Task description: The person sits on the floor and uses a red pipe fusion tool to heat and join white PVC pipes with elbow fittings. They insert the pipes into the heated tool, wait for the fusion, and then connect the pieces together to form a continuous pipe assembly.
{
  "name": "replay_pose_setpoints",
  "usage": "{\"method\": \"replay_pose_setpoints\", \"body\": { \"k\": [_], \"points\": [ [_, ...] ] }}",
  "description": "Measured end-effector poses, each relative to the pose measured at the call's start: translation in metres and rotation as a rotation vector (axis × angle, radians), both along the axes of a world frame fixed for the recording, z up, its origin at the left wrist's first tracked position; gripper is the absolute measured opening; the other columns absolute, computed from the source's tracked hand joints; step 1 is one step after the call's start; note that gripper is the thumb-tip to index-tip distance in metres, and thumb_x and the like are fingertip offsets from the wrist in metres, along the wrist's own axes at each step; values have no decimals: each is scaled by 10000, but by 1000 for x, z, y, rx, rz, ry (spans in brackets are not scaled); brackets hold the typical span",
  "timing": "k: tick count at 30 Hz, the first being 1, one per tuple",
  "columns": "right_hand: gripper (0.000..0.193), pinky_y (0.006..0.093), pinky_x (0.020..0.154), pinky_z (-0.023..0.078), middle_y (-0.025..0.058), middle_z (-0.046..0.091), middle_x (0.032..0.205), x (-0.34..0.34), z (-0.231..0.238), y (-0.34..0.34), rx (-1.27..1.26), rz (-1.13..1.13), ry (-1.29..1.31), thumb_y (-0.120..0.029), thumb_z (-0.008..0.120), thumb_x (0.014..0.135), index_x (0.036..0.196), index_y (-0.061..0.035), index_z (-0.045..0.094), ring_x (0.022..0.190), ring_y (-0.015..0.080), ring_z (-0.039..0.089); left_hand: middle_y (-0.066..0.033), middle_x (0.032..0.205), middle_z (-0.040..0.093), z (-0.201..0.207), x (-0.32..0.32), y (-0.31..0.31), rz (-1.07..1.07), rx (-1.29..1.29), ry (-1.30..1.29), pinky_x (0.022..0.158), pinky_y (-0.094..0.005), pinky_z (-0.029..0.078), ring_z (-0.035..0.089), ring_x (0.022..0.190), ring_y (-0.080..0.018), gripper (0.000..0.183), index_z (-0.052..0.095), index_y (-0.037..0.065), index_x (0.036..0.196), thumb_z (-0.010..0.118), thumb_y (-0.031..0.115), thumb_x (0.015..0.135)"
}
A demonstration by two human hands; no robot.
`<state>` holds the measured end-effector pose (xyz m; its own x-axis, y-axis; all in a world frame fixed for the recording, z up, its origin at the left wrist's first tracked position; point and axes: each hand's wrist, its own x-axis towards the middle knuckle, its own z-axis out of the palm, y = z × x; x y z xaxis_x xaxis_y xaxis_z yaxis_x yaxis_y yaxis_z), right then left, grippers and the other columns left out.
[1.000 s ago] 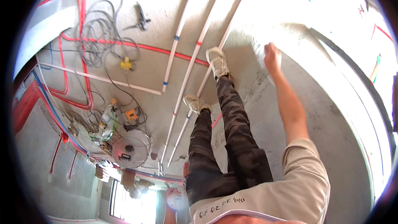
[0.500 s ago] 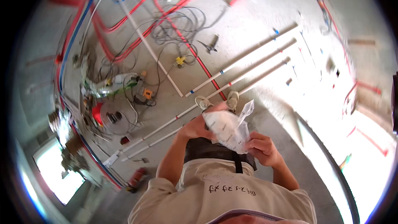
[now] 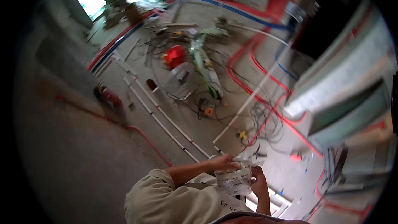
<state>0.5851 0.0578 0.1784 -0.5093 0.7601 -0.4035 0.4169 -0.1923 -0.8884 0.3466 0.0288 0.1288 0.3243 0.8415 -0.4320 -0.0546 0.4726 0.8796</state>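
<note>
Printed packet [image 3: 233, 180] sits in front of the shirt [image 3: 176, 197]; we clamp its upper left edge in our left hand [image 3: 224, 163] and its right edge in our right hand [image 3: 259, 181]. White pipes [image 3: 168, 132] and a yellow connector [image 3: 242, 135] lie on the floor [image 3: 195, 121] ahead.

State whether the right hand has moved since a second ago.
Yes, inward: the right hand was out to the right of the white floor pipes; now it is at the packet, in line with the pipes.
</note>
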Motion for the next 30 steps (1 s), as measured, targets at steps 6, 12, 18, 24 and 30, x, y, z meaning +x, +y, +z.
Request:
{"method": "replay_pose_setpoints", "body": {
  "k": [6, 12, 18, 24, 30],
  "points": [
    [590, 352, 963, 511, 75, 496, 1290, -36, 26, 57, 96, 470, 33, 17, 749, 749, 1304, -42, 556, 1236, 234, 517, 31, 686, 556, 10, -8, -1, 251, 51, 113, 541, -322, 423, 491, 652, -68, 468, 693, -19, 878, 655, 444, 939],
    [627, 378, 988, 514, 75, 461, 1310, -76, 36, 70, -107, 376, 186, 14, 787, 733, 1308, -27, 541, 1246, 241, 509, -34, 1092, 645, 20, -22, -5, 532, 73, -232, 861, -309, 482, 588, 993, -125, 483, 549, 39, 1316, 694, 271, 918],
    [594, 359, 945, 525, 129, 432, 1355, -86, 39, 113, 216, 659, 256, 19, 815, 632, 1189, 24, 608, 1220, 285, 520, -67, 1329, 540, 22, -9, 27, 610, 291, -307, 1049, -335, 397, 519, 1203, -160, 726, 409, 89, 1457, 743, 102, 811],
    [603, 395, 935, 500, 179, 455, 1315, -79, 52, 159, 328, 729, 165, -23, 796, 601, 1167, 38, 600, 1218, 349, 517, -59, 1278, 553, 41, 13, 59, 674, 338, -25, 1062, -334, 380, 500, 1219, -163, 717, 468, 76, 1381, 795, 92, 743],
    [541, 403, 1003, 440, 207, 458, 1300, -84, 45, 196, 453, 769, 262, 4, 744, 650, 1158, 49, 562, 1225, 395, 492, -115, 1200, 571, 68, 27, 80, 715, 484, 418, 1014, -368, 423, 531, 1201, -250, 654, 519, 45, 1282, 811, 81, 698]
  ]
}}
